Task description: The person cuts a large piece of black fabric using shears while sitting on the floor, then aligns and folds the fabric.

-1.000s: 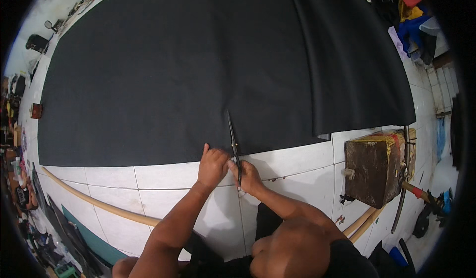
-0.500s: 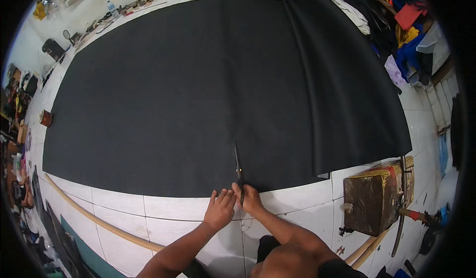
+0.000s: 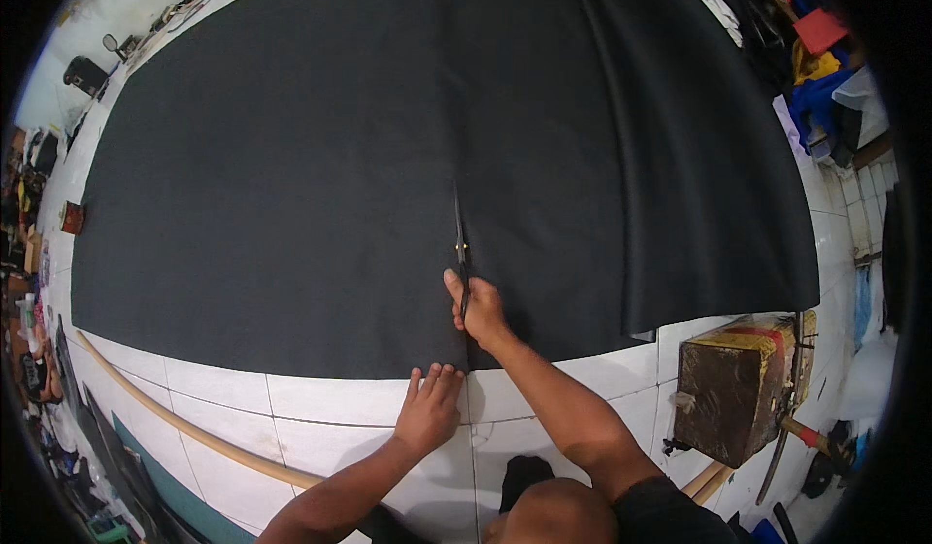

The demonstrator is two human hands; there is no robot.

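Observation:
A large black leather-like sheet (image 3: pixel 291 175) lies spread before me. My right hand (image 3: pixel 476 306) is closed round the handles of a pair of scissors (image 3: pixel 459 229), whose blades point away from me over the sheet. A cut line runs from the near edge up toward the scissors. At that edge, just left of the line, my left hand (image 3: pixel 430 408) presses its outstretched fingers on the sheet; it is open and holds nothing. The right part of the sheet is folded over in a long raised fold.
On the white tiled floor (image 3: pixel 340 403), a worn brown box-like block (image 3: pixel 728 394) stands at the right. A long curved wooden strip (image 3: pixel 194 432) lies at the left. A small reddish-brown can (image 3: pixel 72 218) sits by the sheet's left edge. Coloured cloth scraps (image 3: pixel 820 64) are heaped at the far right.
My right hand has moved the scissors forward, away from the near edge and into the sheet. The left hand has stayed by the edge. The whole view has shifted slightly.

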